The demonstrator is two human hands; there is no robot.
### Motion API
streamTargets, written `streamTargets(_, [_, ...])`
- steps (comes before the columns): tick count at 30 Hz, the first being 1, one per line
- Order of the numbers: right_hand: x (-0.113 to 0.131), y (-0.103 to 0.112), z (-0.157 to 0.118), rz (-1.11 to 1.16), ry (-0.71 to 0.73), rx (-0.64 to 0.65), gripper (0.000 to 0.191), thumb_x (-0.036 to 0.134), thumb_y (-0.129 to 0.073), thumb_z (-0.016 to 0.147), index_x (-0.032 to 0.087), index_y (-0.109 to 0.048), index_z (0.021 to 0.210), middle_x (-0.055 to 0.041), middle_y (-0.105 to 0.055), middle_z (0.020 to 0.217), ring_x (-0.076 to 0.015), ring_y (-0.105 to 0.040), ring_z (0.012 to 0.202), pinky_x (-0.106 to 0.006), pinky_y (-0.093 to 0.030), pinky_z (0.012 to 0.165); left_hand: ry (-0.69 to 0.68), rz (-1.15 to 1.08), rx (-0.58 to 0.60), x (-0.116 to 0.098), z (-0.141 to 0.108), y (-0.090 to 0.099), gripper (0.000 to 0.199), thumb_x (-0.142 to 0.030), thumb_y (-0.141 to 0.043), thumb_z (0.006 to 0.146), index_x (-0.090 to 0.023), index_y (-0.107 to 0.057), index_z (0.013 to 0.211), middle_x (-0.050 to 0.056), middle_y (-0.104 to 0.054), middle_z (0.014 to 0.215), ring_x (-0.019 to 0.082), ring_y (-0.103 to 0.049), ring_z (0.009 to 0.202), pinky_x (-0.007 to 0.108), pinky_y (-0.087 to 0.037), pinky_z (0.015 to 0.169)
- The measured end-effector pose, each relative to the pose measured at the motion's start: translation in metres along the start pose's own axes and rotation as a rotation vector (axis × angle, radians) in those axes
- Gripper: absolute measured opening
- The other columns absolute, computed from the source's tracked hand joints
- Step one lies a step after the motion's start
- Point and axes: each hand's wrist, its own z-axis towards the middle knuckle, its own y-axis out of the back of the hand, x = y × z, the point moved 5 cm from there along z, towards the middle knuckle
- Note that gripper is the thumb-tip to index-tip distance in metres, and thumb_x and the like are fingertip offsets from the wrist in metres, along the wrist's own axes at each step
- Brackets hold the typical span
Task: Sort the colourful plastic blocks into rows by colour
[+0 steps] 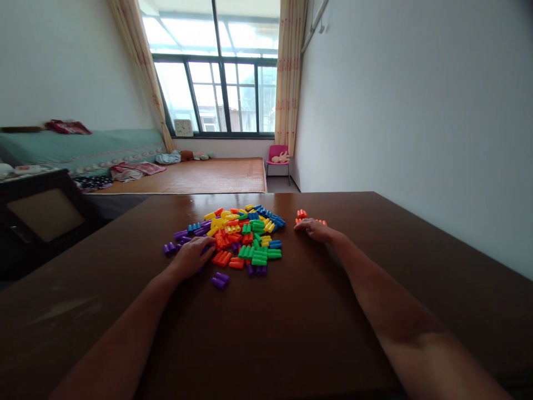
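A heap of colourful plastic toy blocks, each made of joined short tubes, lies mid-table in purple, blue, yellow, orange and green. My left hand rests at the heap's left side, its fingers stretched over purple pieces and reaching orange blocks; it appears to hold nothing. To the right of the heap, my right hand is lowered with fingers bent onto orange blocks set apart there. The hand partly hides them. A lone purple block lies nearer to me than the heap.
The brown table has a glossy surface. Behind it stands a wide bed with cloths and a pillow-like bundle, below a window. A pink chair holds a plush toy. At left is a dark cabinet; a white wall rises along the right.
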Motion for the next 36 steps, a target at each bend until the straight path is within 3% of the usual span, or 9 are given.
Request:
streamTargets(5, [-0.012,0.003,0.000,-0.035,-0.067,-0.102,0.042,0.003,-0.049,0.075,0.025,-0.071,0.103,-0.0044,-0.068,0.116,-0.0215,-0.058,0.109,-0.037,-0.041,0.100,-0.018,0.014,-0.001,0.000,0.000,-0.001,0.036,-0.046,-0.042,0.089,-0.021,-0.063,0.103,0.007,-0.069,0.108,0.024,-0.061,0.104,0.034,-0.047,0.092])
streamTargets(8, [-0.024,0.016,-0.006,0.123,-0.137,-0.107,0.031,0.012,-0.052,0.078,0.022,-0.070,0.101,-0.0045,-0.071,0.102,-0.0190,-0.064,0.093,-0.034,-0.047,0.091,-0.026,0.025,0.000,-0.001,0.000,-0.001,0.036,-0.045,-0.041,0.089,-0.020,-0.063,0.103,0.007,-0.068,0.108,0.024,-0.061,0.104,0.034,-0.047,0.091])
streamTargets(12, [-0.062,0.047,-0.029,0.170,-0.397,-0.225,0.023,0.032,-0.059,0.079,0.017,-0.067,0.094,-0.0053,-0.071,0.084,-0.0157,-0.063,0.071,-0.028,-0.052,0.070,-0.022,0.037,0.003,-0.003,0.000,0.000,0.036,-0.045,-0.041,0.089,-0.021,-0.063,0.103,0.007,-0.069,0.109,0.024,-0.061,0.104,0.034,-0.046,0.092])
streamTargets(16, [-0.095,0.051,-0.054,0.145,-0.594,-0.214,0.041,0.039,-0.077,0.065,0.017,-0.064,0.098,-0.0067,-0.070,0.091,-0.0166,-0.064,0.074,-0.027,-0.052,0.067,-0.014,0.030,0.009,-0.004,0.000,0.001,0.036,-0.046,-0.042,0.088,-0.021,-0.064,0.103,0.007,-0.069,0.110,0.024,-0.061,0.106,0.035,-0.046,0.092])
streamTargets(24, [-0.088,0.039,-0.043,0.002,-0.512,-0.334,0.027,0.026,-0.069,0.074,0.020,-0.067,0.099,-0.0066,-0.070,0.098,-0.0182,-0.065,0.086,-0.030,-0.050,0.082,-0.004,0.015,-0.002,-0.002,0.000,0.000,0.036,-0.045,-0.044,0.087,-0.021,-0.065,0.103,0.008,-0.069,0.111,0.026,-0.061,0.105,0.037,-0.046,0.094])
streamTargets(29, [-0.084,0.039,-0.035,-0.052,-0.503,-0.339,0.037,0.035,-0.070,0.073,0.019,-0.067,0.107,-0.0098,-0.068,0.106,-0.0205,-0.064,0.090,-0.032,-0.049,0.084,-0.018,0.019,-0.002,-0.004,-0.001,0.001,0.036,-0.045,-0.042,0.088,-0.020,-0.064,0.103,0.008,-0.069,0.110,0.026,-0.061,0.105,0.037,-0.047,0.093])
streamTargets(32, [-0.078,0.033,-0.032,-0.102,-0.451,-0.324,0.046,0.045,-0.072,0.071,0.022,-0.067,0.111,-0.0093,-0.065,0.113,-0.0242,-0.059,0.103,-0.035,-0.046,0.091,-0.021,0.024,-0.011,-0.004,-0.001,0.001,0.035,-0.044,-0.043,0.088,-0.020,-0.064,0.103,0.008,-0.069,0.109,0.026,-0.062,0.105,0.037,-0.046,0.093])
streamTargets(36, [-0.069,0.025,-0.030,-0.164,-0.452,-0.358,0.040,0.048,-0.066,0.076,0.026,-0.068,0.109,-0.0075,-0.064,0.119,-0.0278,-0.053,0.113,-0.039,-0.043,0.095,-0.018,0.030,-0.011,-0.001,0.000,-0.001,0.035,-0.044,-0.043,0.088,-0.021,-0.064,0.104,0.008,-0.068,0.110,0.025,-0.061,0.105,0.036,-0.047,0.092])
